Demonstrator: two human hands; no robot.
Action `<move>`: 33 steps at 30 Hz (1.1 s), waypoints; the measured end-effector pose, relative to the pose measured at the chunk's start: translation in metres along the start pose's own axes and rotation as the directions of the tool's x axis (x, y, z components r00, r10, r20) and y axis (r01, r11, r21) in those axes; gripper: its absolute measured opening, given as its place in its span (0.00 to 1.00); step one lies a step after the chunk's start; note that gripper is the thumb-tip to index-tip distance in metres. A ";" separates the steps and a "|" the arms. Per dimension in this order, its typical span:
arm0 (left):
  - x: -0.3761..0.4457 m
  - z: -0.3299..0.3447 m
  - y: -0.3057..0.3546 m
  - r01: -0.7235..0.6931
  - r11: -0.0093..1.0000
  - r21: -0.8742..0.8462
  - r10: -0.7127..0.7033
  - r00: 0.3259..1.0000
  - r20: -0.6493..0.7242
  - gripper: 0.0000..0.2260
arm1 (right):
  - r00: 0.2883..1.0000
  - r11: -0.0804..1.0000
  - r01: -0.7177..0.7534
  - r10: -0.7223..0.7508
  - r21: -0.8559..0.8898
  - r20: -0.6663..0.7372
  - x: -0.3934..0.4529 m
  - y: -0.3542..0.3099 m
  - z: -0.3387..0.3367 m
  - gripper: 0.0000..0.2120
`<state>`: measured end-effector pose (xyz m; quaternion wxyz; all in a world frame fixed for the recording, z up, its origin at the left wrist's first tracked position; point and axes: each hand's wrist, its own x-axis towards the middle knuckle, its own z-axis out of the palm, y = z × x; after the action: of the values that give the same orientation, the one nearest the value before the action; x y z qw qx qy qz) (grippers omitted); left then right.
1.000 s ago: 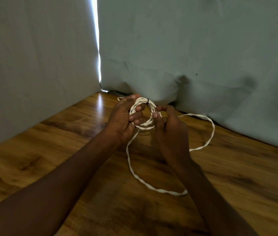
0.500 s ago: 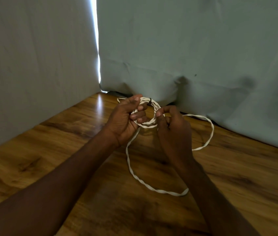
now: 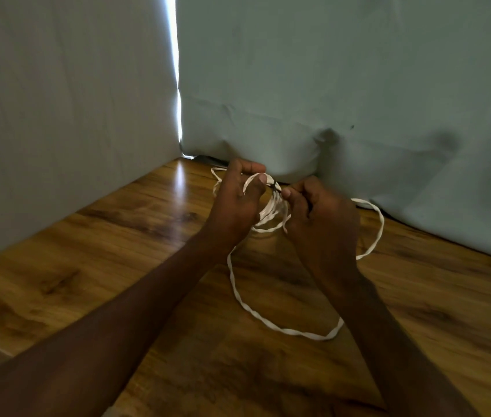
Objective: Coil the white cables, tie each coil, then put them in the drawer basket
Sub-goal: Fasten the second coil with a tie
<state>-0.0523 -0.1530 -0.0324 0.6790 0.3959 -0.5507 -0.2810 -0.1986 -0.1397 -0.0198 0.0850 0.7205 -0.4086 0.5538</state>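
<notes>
Grey cloth backdrop (image 3: 328,70) walls two sides; wooden table (image 3: 118,251) runs open toward the camera, its near left edge cut off. No drawer basket in view. White cable (image 3: 271,210), partly coiled, is held up between both hands, the coil mostly hidden behind them; a loose loop trails on the table. Left hand (image 3: 235,206) grips the coil, thumb across it. Right hand (image 3: 319,215) pinches at a small dark tie (image 3: 275,185), hard to make out.
</notes>
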 end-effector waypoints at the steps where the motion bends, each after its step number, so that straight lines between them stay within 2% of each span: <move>1: -0.001 0.000 0.000 -0.013 1.000 0.010 0.013 1.000 0.018 0.04 | 1.000 1.000 0.007 -0.008 -0.020 -0.020 0.001 0.000 -0.002 0.12; 6: -0.003 -0.002 0.005 -0.078 0.993 0.085 0.064 0.985 0.163 0.03 | 0.995 0.991 -0.008 -0.004 -0.132 -0.096 0.006 0.005 -0.017 0.10; 9: -0.003 -0.003 0.013 -0.019 0.999 0.037 0.007 0.957 0.290 0.06 | 0.990 0.981 -0.113 0.099 -0.155 -0.099 0.011 0.012 -0.026 0.10; 11: -0.004 -0.003 0.017 0.001 1.000 0.023 -0.010 0.926 0.377 0.09 | 0.990 0.981 -0.127 0.115 -0.148 -0.083 0.015 0.016 -0.030 0.13; 13: -0.005 -0.002 0.019 -0.009 1.000 0.025 -0.002 0.902 0.433 0.08 | 0.989 0.987 -0.128 0.119 -0.097 -0.090 0.017 0.017 -0.032 0.14; 16: -0.007 -0.002 0.020 -0.029 1.000 0.010 0.020 0.878 0.478 0.04 | 0.979 0.981 -0.171 0.179 0.088 -0.096 0.019 0.019 -0.030 0.11; 20: -0.010 0.000 0.019 -0.073 0.997 0.027 0.050 0.865 0.499 0.06 | 0.914 0.866 -0.402 0.401 0.298 0.067 0.019 0.017 -0.020 0.10; 22: -0.011 0.000 0.018 -0.141 0.987 0.076 0.081 0.850 0.520 0.07 | 0.875 0.821 -0.482 0.470 0.305 0.119 0.018 0.014 -0.018 0.10; 25: -0.015 0.001 0.020 -0.297 0.938 0.177 0.161 0.828 0.536 0.09 | 0.846 0.776 -0.527 0.517 0.347 0.129 0.018 0.013 -0.018 0.14; 28: -0.019 0.004 0.019 -0.448 0.850 0.276 0.275 0.825 0.494 0.10 | 0.822 0.732 -0.562 0.548 0.386 0.156 0.018 0.015 -0.016 0.15; 31: -0.019 0.006 0.015 -0.523 0.780 0.343 0.309 0.800 0.515 0.14 | 0.787 0.700 -0.616 0.543 0.360 0.291 0.013 0.018 -0.016 0.14; 33: -0.018 0.006 0.012 -0.575 0.745 0.339 0.352 0.770 0.532 0.14 | 0.720 0.641 -0.690 0.560 0.337 0.410 0.012 0.020 -0.017 0.15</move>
<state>-0.0628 -0.1333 -0.0318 0.4659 0.3251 -0.8223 -0.0320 -0.2244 -0.1489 -0.0100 -0.3458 0.5980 -0.4955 0.5266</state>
